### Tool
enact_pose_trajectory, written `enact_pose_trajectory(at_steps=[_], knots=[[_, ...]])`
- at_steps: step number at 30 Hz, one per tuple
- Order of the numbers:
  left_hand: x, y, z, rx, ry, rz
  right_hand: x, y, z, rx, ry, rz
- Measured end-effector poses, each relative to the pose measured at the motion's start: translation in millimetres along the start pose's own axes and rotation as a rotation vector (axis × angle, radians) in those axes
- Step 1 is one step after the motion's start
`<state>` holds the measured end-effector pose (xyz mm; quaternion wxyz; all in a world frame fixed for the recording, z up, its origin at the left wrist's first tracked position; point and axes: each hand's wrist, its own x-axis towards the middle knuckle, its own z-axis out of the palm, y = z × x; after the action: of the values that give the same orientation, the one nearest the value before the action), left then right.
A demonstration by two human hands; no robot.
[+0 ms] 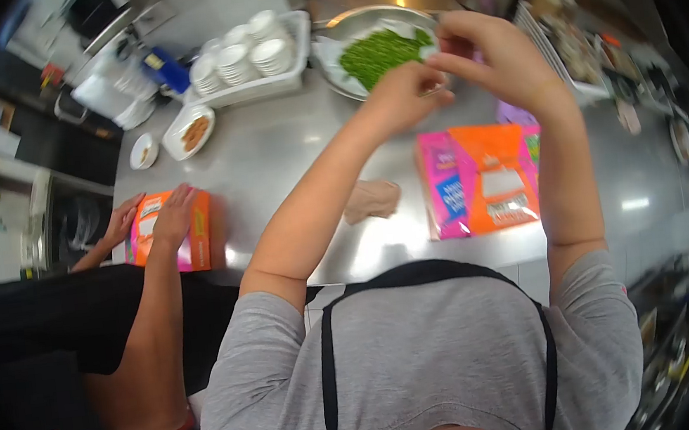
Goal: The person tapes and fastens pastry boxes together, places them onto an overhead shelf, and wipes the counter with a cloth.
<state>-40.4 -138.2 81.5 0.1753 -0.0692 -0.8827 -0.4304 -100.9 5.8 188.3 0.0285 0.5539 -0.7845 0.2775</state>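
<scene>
A round metal bowl (339,84), lined with white paper, holds finely cut greens (379,56). At its right side, my left hand (414,92) is closed with its fingertips pressed together. Just above and to the right, my right hand (504,59) is curled, thumb and forefinger brought round toward each other. Whatever is in either hand is too small or hidden to make out. Below my right forearm lies a pink and orange package (482,181). A crumpled beige cloth or glove (372,200) rests on the steel counter (274,168) beneath my left forearm.
To the left, a co-worker's hands (171,219) rest on another pink and orange package (201,229). Behind are a white basket (299,45) of stacked white cups (235,64), a dish of brown crumbs (196,134) and a small bowl (144,151). A white crate (549,54) stands right.
</scene>
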Motion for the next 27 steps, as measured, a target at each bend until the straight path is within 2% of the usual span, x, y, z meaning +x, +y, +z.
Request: enact_pose_trajectory(at_steps=[1,3,5,8,11,15,16,18,20,22,25,27], knots=[[-6.8,-18.6,-26.3,-0.008,0.163,-0.143,35.8,-6.5,17.5,0.052,-0.067,-0.082],[-21.0,-52.9,-90.8,-0.067,0.357,-0.254,109.0,-11.0,62.7,0.172,-0.164,-0.201],[-43.5,-92.2,-144.8,-0.234,0.586,-0.388,182.2,-13.4,121.4,0.431,-0.334,-0.153],[-75.9,-148.1,-213.2,-0.516,0.882,-0.524,262.3,-37.3,203.3,0.574,-0.300,-0.063],[-99.4,-198.1,-268.6,-0.671,1.166,-0.546,340.6,-59.3,284.6,0.631,-0.232,-0.020],[-108.6,-243.9,-321.6,-0.717,1.221,-0.537,420.0,-94.9,352.0,0.606,-0.055,0.100],[-107.5,-252.4,-328.1,-0.744,1.228,-0.550,434.0,-98.3,370.5,0.609,-0.073,0.107],[-103.8,-261.8,-333.6,-0.754,1.211,-0.592,460.3,-102.2,403.8,0.451,0.066,0.122],[-99.5,-277.7,-337.2,-0.789,1.170,-0.594,478.8,-108.7,426.1,0.389,0.015,0.148],[-91.3,-283.3,-336.3,-0.815,1.110,-0.604,484.7,-108.7,435.2,0.309,-0.044,0.169],[-82.4,-287.5,-337.4,-0.806,1.124,-0.580,480.7,-110.6,425.3,0.372,-0.112,0.111],[-78.5,-288.8,-338.7,-0.811,1.109,-0.580,460.1,-119.8,401.7,0.372,-0.043,0.115]])
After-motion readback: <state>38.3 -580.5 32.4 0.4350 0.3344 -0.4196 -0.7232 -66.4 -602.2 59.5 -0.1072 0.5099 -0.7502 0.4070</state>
